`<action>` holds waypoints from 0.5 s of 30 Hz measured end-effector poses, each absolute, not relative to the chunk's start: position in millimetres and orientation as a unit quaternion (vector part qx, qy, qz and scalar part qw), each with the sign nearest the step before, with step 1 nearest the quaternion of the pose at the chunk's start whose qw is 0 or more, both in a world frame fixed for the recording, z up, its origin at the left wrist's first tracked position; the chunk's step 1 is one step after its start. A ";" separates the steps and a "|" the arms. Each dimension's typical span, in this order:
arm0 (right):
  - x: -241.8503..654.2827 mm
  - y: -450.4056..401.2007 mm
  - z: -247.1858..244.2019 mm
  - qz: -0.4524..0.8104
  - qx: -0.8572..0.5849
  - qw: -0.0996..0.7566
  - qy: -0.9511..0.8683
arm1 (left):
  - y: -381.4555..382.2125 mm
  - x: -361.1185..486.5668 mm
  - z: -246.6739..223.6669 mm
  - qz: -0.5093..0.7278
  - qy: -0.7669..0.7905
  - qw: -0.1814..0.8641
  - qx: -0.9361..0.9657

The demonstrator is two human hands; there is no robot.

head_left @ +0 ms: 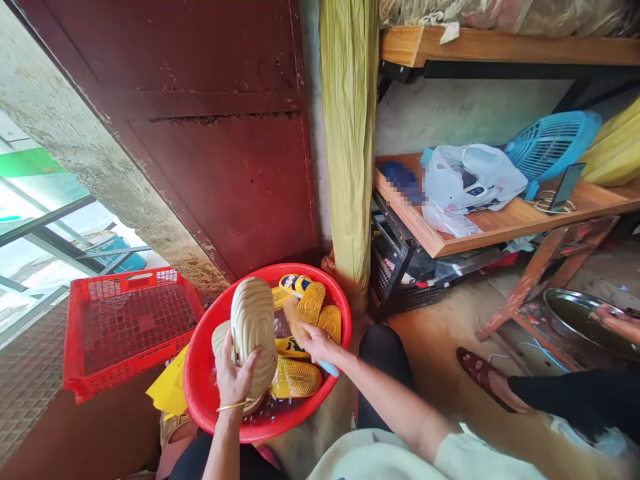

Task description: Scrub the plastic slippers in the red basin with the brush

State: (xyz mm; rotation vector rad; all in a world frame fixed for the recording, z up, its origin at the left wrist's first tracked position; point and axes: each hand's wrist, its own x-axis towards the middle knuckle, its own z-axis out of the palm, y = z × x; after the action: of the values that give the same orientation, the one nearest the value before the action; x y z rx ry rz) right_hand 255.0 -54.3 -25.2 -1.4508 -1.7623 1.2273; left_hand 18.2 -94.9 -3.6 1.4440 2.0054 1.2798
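Note:
In the head view, a red basin [342,293] on the floor holds water and several shoes. My left hand [236,377], a bracelet at its wrist, grips a cream-coloured shoe [256,327] raised over the basin with its ridged sole showing. Behind it, another pale shoe [219,339] is partly hidden. A brush [294,321] with tan bristles is in my right hand [319,345], the fingers closed round it beside the raised shoe; its light blue end [329,368] shows below the hand. Around them lie yellow-soled shoes [296,379], some partly under water.
A red plastic crate [135,317] stands left of the basin, with a yellow sheet [170,387] between. Behind is a dark red door [225,180]. On the right, a wooden table [510,233] bears a white bag [470,177] and blue fan [555,143]; another person's hand [620,323] is near a metal bowl [560,303].

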 end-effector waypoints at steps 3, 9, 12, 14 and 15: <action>270.9 -43.2 -12.0 0.454 -0.557 0.317 -0.619 | -86.5 34.0 15.5 0.390 0.688 0.077 0.607; 287.3 -40.1 5.5 0.410 -0.564 0.336 -0.633 | -94.0 59.2 -8.2 0.226 0.663 0.008 0.714; 293.8 -45.1 3.9 0.374 -0.579 0.292 -0.663 | -104.1 62.2 -31.1 0.206 0.648 -0.029 0.733; 296.7 -47.1 2.5 0.350 -0.580 0.277 -0.682 | -109.7 64.7 -43.2 0.204 0.638 -0.056 0.740; 297.3 -48.1 1.7 0.343 -0.577 0.272 -0.690 | -111.7 66.4 -48.5 0.207 0.631 -0.065 0.745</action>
State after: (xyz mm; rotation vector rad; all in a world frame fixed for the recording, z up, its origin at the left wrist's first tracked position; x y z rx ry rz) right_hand 297.3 -48.1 1.7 -1.5542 -1.8571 0.9228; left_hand 66.4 -111.7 -48.5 2.4405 2.0693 0.6775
